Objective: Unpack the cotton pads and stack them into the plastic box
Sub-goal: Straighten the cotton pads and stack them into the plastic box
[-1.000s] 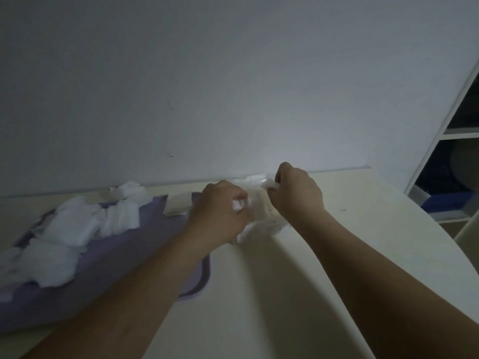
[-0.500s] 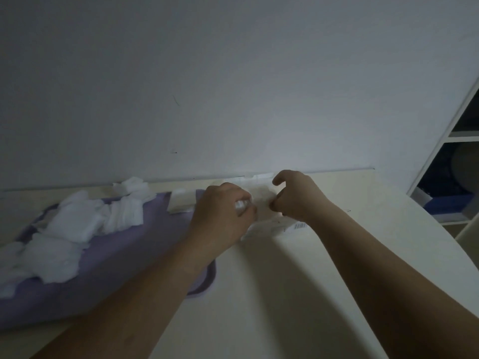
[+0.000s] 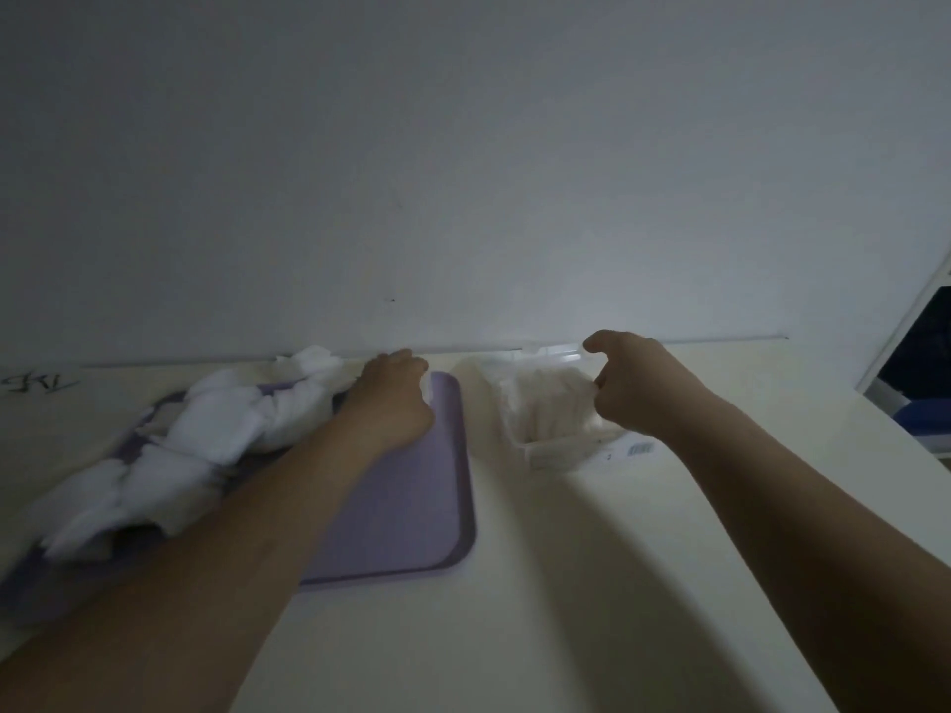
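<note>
**Loose pads on the tray, one hand on the container**

The cotton pads (image 3: 216,429) lie in a loose white heap on the left half of a purple tray (image 3: 401,506). The heap runs from about 8 o'clock at the near left corner up to 11 o'clock, where some pads go over the far rim and touch the desk (image 3: 566,584) close to the wall (image 3: 463,172). The right half of the tray is bare.

Just beside the tray, at its 2 o'clock, stands a clear plastic container (image 3: 545,409) with more white pads packed inside. It is near the far edge of the desk. A small barcode label (image 3: 640,449) shows at its near right corner.

The right hand (image 3: 643,391) is at the 3 o'clock side of the container. Its fingers (image 3: 604,398) are curled against the right wall and hold it, and the thumb is lifted above the far corner.

The left hand (image 3: 393,403) is over the far part of the tray, between the heap and the container, with its back to the camera. Its fingers bend down and away, so I cannot tell if they hold a pad; only a small pale spot shows at the knuckles, and it is blurred.

Both forearms come in from 6 o'clock. Some dark writing (image 3: 38,384) is on the desk at 9 o'clock. At 3 o'clock, past the desk edge, there is a white shelf unit (image 3: 921,362) with dark compartments.
</note>
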Demonstrator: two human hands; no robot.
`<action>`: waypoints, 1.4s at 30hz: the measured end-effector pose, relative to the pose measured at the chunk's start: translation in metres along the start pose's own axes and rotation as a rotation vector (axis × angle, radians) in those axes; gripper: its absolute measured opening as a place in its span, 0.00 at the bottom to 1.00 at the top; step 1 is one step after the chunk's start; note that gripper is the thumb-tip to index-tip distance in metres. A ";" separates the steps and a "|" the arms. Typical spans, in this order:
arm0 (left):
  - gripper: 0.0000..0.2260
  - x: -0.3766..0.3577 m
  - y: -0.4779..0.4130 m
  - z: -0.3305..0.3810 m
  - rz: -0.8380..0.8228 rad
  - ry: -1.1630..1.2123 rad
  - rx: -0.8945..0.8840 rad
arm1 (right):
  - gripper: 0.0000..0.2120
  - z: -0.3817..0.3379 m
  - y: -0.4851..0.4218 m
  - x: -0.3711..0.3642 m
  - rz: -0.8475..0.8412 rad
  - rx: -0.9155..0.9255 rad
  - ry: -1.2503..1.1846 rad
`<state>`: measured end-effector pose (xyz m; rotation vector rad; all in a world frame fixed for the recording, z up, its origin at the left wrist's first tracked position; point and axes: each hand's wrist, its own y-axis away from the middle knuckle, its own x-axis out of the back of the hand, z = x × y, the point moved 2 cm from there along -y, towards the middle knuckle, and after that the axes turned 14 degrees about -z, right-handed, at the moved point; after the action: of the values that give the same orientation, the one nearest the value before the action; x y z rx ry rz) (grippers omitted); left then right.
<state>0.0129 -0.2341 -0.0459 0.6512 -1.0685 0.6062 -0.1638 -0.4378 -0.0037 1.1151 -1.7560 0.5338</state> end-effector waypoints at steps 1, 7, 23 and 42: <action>0.21 -0.002 0.002 -0.004 -0.060 -0.050 0.018 | 0.35 -0.001 -0.001 0.000 0.006 -0.005 0.019; 0.15 -0.008 0.007 -0.014 -0.029 -0.125 -0.039 | 0.32 -0.003 -0.003 -0.006 -0.033 0.050 -0.155; 0.16 -0.010 0.062 -0.036 -0.171 0.453 -0.089 | 0.27 -0.070 0.031 -0.028 0.296 0.272 -0.116; 0.10 -0.026 0.088 -0.082 0.108 1.423 -0.259 | 0.20 -0.126 0.012 -0.145 -0.354 0.455 -1.180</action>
<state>-0.0113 -0.1187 -0.0811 -0.1492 0.1716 0.7896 -0.0943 -0.2721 -0.0738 2.3161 -2.3447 -0.0121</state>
